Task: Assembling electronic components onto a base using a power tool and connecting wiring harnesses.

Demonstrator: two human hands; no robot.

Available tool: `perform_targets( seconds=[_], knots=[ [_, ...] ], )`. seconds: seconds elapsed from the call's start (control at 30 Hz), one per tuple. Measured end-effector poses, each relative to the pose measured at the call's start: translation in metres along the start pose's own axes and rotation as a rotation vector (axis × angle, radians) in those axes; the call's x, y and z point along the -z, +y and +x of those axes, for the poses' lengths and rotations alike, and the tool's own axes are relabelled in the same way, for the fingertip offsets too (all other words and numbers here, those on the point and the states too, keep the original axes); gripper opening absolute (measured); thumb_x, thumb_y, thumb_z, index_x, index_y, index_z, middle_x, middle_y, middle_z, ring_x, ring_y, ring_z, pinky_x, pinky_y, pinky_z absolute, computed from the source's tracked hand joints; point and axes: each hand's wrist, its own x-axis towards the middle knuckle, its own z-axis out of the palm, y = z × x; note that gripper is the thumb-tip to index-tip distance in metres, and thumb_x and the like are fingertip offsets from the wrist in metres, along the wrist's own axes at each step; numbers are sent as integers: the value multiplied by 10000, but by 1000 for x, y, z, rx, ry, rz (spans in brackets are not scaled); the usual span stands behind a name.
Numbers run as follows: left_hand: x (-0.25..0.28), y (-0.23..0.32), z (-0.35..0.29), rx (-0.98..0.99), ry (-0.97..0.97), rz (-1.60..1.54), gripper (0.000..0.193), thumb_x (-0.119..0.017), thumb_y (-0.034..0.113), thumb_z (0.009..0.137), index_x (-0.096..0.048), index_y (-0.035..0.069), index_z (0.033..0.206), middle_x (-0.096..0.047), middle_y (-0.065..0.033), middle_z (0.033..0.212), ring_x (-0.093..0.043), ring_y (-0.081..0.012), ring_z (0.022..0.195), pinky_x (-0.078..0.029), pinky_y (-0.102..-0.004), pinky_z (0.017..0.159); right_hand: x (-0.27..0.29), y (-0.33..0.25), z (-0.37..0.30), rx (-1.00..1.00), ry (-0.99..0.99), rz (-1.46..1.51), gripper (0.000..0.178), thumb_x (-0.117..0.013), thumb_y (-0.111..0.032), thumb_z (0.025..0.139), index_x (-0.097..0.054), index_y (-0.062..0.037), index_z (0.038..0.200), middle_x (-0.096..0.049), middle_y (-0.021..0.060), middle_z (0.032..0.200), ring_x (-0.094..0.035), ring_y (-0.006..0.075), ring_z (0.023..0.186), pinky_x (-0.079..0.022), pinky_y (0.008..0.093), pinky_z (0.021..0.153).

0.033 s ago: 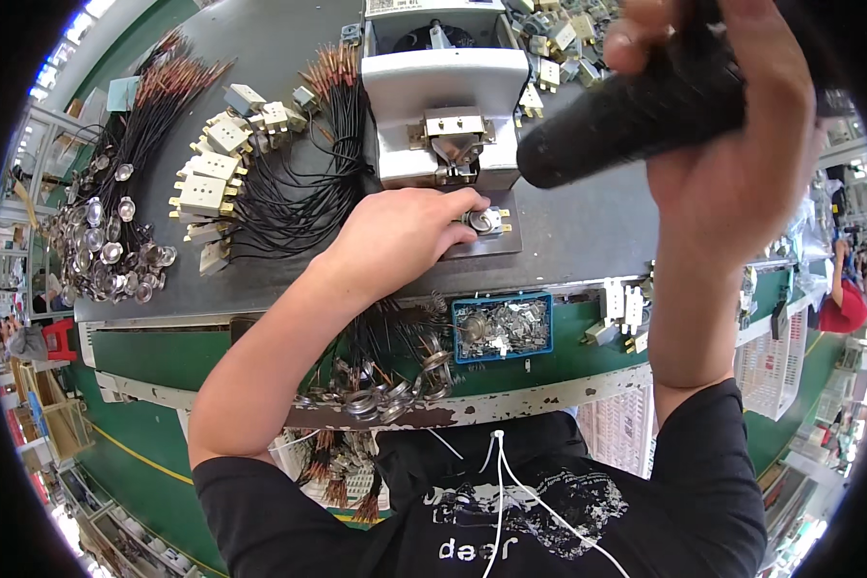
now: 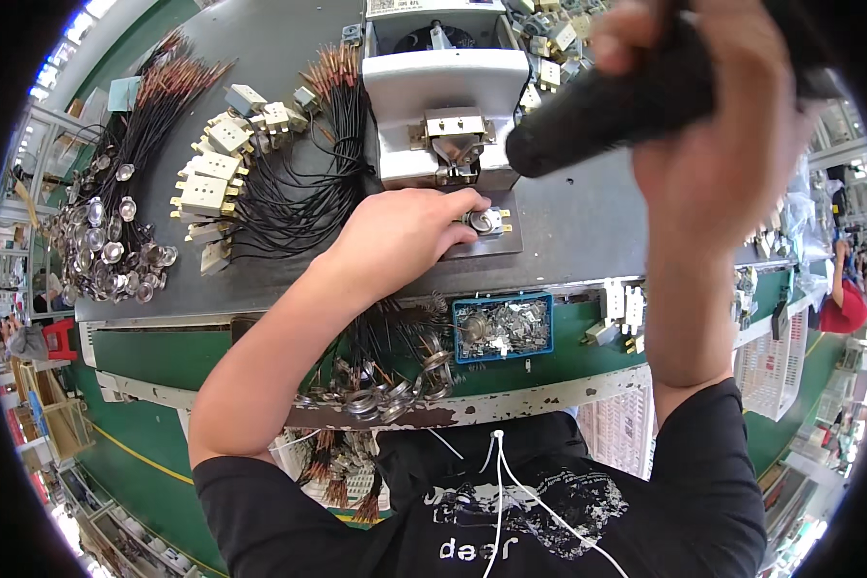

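My left hand [image 2: 403, 234] reaches to the base of a silver bench press [image 2: 443, 87]. Its thumb and forefinger pinch a small part with a round metal cap [image 2: 482, 221] and brass-coloured tabs, which lies on the flat metal plate [image 2: 506, 244] below the press's metal fixture [image 2: 456, 140]. High on the right, my right hand [image 2: 718, 173] is raised close to the camera. Its fingers are wrapped round a thick black bar [image 2: 597, 120] with a rounded end, which points left toward the press. The bar's far end is blurred and cut off, so whether it joins the press is hidden.
Left of the press lie black wires [image 2: 303, 193] with cream ceramic blocks [image 2: 205, 193]. Further left is a bundle with round metal caps [image 2: 96, 241]. A blue tray [image 2: 456, 332] of small metal pieces sits at the front edge, beside hanging capped wires [image 2: 366, 400]. More blocks [image 2: 621, 303] lie right.
My right hand and the black bar have shifted slightly left and a little up. My left hand and the capped part have stayed in place.
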Motion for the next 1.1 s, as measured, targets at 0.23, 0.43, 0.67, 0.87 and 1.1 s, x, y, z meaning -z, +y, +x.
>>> perform_targets(
  seconds=[0.23, 0.43, 0.67, 0.87, 1.1],
  knots=[
    [-2, 1, -1, 60, -31, -7, 349, -675, 321, 955, -650, 195, 1279, -745, -120, 1064, -706, -328, 1000, -569, -440, 829, -15, 8, -9, -260, 139, -77, 137, -736, -59, 922, -670, 0, 1027, -658, 36, 701, -620, 112, 564, -485, 242, 535],
    [0, 2, -1, 66, -38, -28, 348, -666, 317, 954, -642, 198, 1281, -743, -118, 1032, -706, -329, 982, -571, -449, 808, -26, 17, -10, -159, 98, -72, 130, -754, -22, 894, -674, -3, 994, -666, 34, 719, -627, 107, 576, -494, 239, 538],
    [1, 3, -1, 65, -68, -9, 368, -650, 322, 964, -628, 181, 1303, -741, -116, 1032, -707, -323, 986, -570, -447, 808, -29, 21, -12, -126, 30, -20, 162, -761, 24, 878, -654, -2, 997, -678, 43, 766, -633, 107, 590, -504, 240, 537],
    [1, 3, 0, 71, -78, 16, 369, -640, 322, 970, -631, 179, 1311, -742, -117, 1024, -706, -324, 987, -567, -450, 811, -45, 31, -9, -8, 164, 42, 240, -751, 71, 881, -606, 8, 1061, -682, 49, 847, -635, 98, 659, -509, 233, 583],
    [0, 2, -1, 73, -73, 37, 320, -640, 336, 968, -625, 180, 1248, -730, -95, 924, -711, -314, 960, -566, -464, 785, -40, 31, -9, 2, 20, -17, 212, -754, 76, 866, -632, 7, 1025, -694, 47, 842, -650, 102, 682, -514, 230, 601]
  ],
)
